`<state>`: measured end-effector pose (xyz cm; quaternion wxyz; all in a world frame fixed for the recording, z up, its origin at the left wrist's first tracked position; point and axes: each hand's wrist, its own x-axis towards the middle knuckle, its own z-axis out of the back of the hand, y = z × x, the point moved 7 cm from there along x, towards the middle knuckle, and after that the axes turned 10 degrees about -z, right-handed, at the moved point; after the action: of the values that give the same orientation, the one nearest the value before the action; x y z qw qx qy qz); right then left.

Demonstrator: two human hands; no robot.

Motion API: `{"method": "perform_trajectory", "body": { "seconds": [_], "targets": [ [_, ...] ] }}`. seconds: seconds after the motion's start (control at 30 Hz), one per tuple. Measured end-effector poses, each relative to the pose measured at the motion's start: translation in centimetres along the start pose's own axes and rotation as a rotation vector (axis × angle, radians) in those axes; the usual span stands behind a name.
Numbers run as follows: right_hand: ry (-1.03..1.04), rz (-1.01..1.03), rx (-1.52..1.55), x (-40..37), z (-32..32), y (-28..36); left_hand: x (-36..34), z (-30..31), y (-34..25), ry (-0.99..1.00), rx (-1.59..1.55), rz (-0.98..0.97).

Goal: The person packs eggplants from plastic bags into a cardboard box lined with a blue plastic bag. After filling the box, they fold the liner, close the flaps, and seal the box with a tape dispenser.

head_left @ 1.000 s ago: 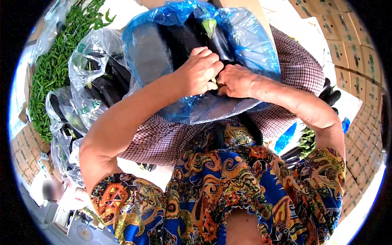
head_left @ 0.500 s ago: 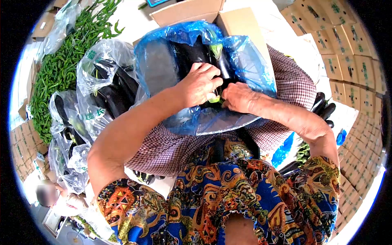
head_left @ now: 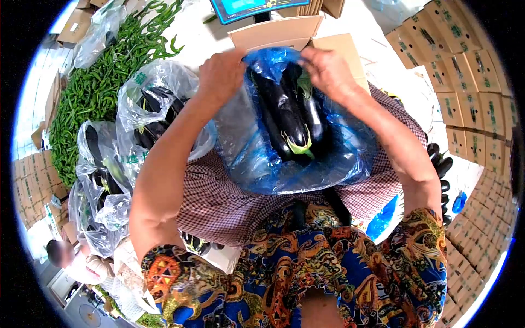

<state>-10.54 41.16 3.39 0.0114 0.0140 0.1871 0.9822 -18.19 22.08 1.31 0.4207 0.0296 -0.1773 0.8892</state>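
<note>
Several dark purple eggplants (head_left: 280,106) with green stems lie side by side in a blue plastic liner bag (head_left: 273,180), which lines a cardboard box (head_left: 343,52) on my lap. At the far left edge of the bag, my left hand (head_left: 223,75) is closed on the gathered plastic. My right hand (head_left: 331,70) pinches the same far edge on the right. Between the hands the blue film stretches over the far ends of the eggplants. One green stem end points toward me. Much of the box is hidden under the bag.
To the left are clear plastic bags (head_left: 156,90) of eggplants and a large heap of green chili peppers (head_left: 90,104). A display screen (head_left: 246,8) stands beyond the box. Loose eggplants (head_left: 444,164) and stacked cartons (head_left: 470,109) are at right. Another person (head_left: 90,265) is at lower left.
Both hands have left the eggplants and moved up and apart to the bag's far edge, now gripped. The film is drawn inward over the eggplants' far ends. The view has shifted slightly.
</note>
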Motion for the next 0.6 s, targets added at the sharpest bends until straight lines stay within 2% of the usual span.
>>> {"method": "perform_trajectory", "body": {
  "seconds": [0.03,0.07,0.1,0.13,0.17,0.2,0.23,0.27,0.33,0.4,0.47,0.53,0.57,0.6],
  "targets": [
    [-0.085,0.026,0.166,-0.1,1.7,-0.3,0.3,2.4,-2.8,-0.183,-0.238,-0.143],
    [-0.167,0.049,0.331,-0.3,3.5,-0.5,0.4,0.9,-3.7,-0.043,-0.290,-0.123],
    [-0.178,0.102,0.271,-1.6,5.7,0.9,0.2,-0.6,-4.6,0.096,-0.341,-0.101],
    [0.049,0.163,0.256,-2.8,3.8,1.0,-0.2,-1.8,-5.5,0.227,-0.387,-0.075],
    [0.272,0.228,0.237,-4.4,1.6,0.9,-1.1,-3.6,-6.5,0.287,-0.313,-0.155],
    [0.447,0.388,0.072,-7.4,-0.2,2.4,-2.2,-5.8,-7.5,0.346,-0.235,-0.233],
    [0.711,0.382,-0.132,-10.5,-4.5,1.4,-3.6,-6.8,-10.0,0.417,-0.279,-0.379],
    [1.049,0.151,-0.175,-12.3,-4.0,2.3,-5.4,-7.2,-12.8,0.492,-0.324,-0.528],
    [0.683,0.303,0.315,-12.0,-1.7,2.1,-6.2,-4.5,-15.4,0.497,-0.529,-0.470],
    [0.184,0.116,0.169,-10.0,3.0,0.6,-5.2,-1.8,-13.1,0.198,-0.459,-0.405],
    [0.047,0.042,0.143,-9.7,5.5,-0.8,-5.0,2.3,-9.7,-0.257,-0.150,-0.611],
    [0.078,-0.062,-0.016,-10.5,4.6,-2.5,-4.7,3.5,-6.3,0.062,-0.072,-0.080],
    [0.226,-0.189,-0.100,-11.1,3.2,-3.3,-6.1,4.0,-4.5,0.206,-0.033,0.199],
    [0.374,-0.313,-0.182,-11.7,2.2,-4.1,-7.4,3.6,-4.6,0.297,-0.060,0.193]
  ]
}}
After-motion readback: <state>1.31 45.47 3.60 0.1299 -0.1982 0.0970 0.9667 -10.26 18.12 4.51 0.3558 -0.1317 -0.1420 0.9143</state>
